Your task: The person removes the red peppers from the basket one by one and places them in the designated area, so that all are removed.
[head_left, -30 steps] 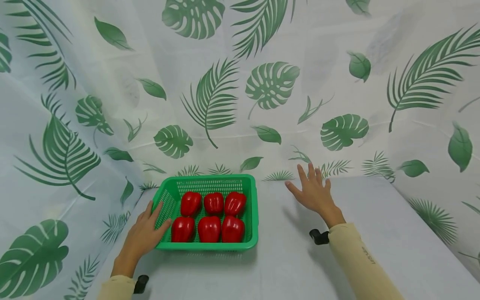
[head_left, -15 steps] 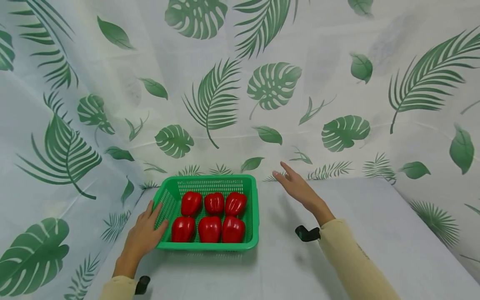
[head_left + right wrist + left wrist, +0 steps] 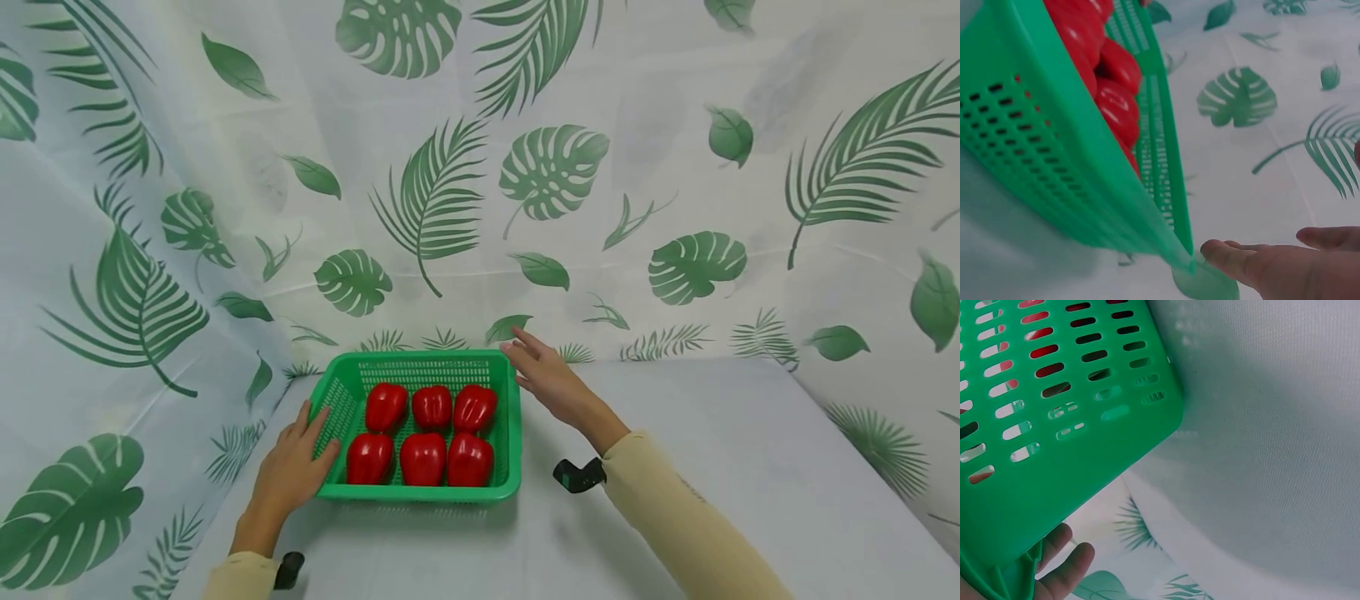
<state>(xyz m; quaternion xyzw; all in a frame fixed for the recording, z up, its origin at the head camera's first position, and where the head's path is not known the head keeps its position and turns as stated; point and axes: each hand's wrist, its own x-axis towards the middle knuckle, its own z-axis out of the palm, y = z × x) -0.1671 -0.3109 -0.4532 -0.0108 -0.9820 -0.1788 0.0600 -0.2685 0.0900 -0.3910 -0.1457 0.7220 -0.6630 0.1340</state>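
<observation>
Several glossy red bell peppers (image 3: 423, 458) lie in two rows in a green perforated plastic basket (image 3: 390, 493) on the table. At the basket's left rim, my left hand (image 3: 285, 471) rests with its fingers fairly straight and its thumb reaching over the inside. In the left wrist view, the basket's slotted wall hides most of that hand; a few fingers (image 3: 1071, 570) show past the rim. My right hand (image 3: 551, 383) is by the basket's back right corner, fingers extended and holding nothing. The right wrist view shows a fingertip (image 3: 1216, 251) close to that corner; contact is unclear.
The basket stands on the left part of a pale table (image 3: 712, 467). White cloth printed with green leaves (image 3: 555, 171) hangs behind and along both sides. A dark wrist camera (image 3: 579, 475) sticks out below the right wrist, and another camera (image 3: 288, 571) below the left.
My right hand has swept left from over the table's right side to the basket's back right corner, turning side-on. My left hand stays on the rim; basket and peppers have not moved.
</observation>
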